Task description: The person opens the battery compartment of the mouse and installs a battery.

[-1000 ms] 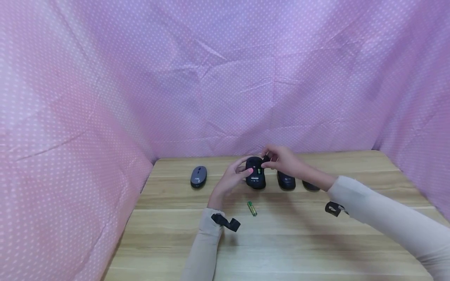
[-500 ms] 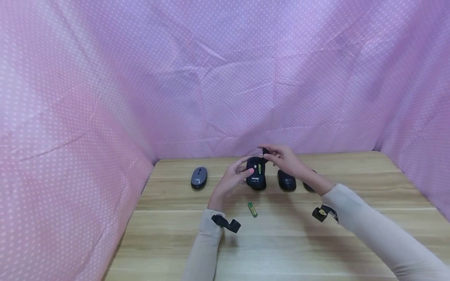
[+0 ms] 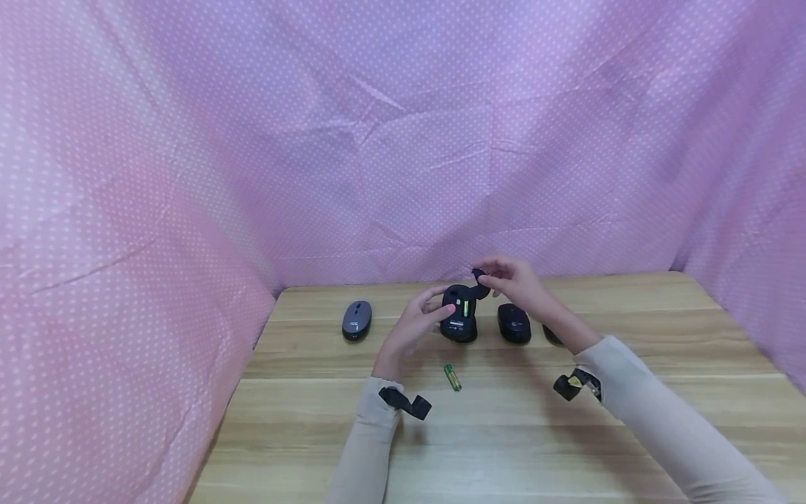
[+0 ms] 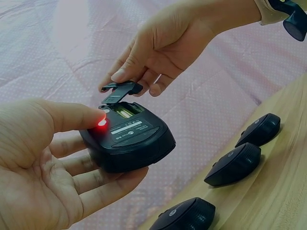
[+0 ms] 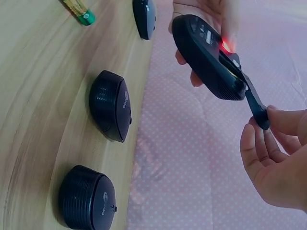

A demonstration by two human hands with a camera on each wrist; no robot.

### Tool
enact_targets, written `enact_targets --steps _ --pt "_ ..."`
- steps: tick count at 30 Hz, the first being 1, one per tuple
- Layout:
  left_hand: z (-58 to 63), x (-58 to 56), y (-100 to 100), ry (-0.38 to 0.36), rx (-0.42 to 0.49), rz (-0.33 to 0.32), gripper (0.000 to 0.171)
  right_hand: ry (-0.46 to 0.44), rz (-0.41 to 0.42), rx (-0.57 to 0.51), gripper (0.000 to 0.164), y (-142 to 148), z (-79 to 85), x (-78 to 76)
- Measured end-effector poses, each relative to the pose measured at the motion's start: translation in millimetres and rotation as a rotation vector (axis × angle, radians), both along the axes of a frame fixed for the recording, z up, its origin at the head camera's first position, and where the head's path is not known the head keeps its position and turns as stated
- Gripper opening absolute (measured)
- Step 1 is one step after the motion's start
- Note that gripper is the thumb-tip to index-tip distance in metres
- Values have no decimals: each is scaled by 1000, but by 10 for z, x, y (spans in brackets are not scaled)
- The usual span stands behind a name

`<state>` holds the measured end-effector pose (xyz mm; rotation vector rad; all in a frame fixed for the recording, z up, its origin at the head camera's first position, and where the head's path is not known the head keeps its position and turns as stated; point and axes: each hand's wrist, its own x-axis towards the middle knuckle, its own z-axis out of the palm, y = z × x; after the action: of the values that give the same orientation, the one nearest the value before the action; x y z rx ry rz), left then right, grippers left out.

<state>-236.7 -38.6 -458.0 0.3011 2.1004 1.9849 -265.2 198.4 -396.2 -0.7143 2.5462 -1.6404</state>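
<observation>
My left hand holds a black computer mouse with its underside facing up. The thumb presses near a red glowing light on that underside, and the other fingers support the mouse from below. Between thumb and fingers, my right hand pinches the black battery cover, which is lifted at an angle. One end of the cover is at the mouse's edge; whether it is attached I cannot tell. Inside the uncovered compartment lies a green and gold battery. A loose battery of the same colours rests on the table below the hands.
A grey mouse stands on the wooden table at the left. Right of the held mouse are a black mouse and another dark mouse, partly behind the right forearm. A pink dotted cloth hangs behind the table.
My right hand has raised the battery cover from the mouse and tilted it to the right, showing more of the battery inside. The left hand and its mouse have hardly moved.
</observation>
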Motion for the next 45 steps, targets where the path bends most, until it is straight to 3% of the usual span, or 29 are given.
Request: enact_targets --steps 6,15,23,27,34,45 --pt "-20 -8 -5 -12 13 0 49 121 20 78 28 -66 -26 -5" --pt "-24 -14 -2 -9 16 -21 51 275 64 76 25 -279 -112 5" --pt "-26 -6 19 3 20 -30 51 367 20 93 25 -342 -164 59" --pt "-20 3 12 5 14 -25 51 366 19 62 24 -353 -171 72" --pt "-18 4 11 15 13 -39 53 280 28 24 25 -357 -195 65" --pt "-9 11 -2 19 30 -22 51 302 16 5 24 -383 -234 67"
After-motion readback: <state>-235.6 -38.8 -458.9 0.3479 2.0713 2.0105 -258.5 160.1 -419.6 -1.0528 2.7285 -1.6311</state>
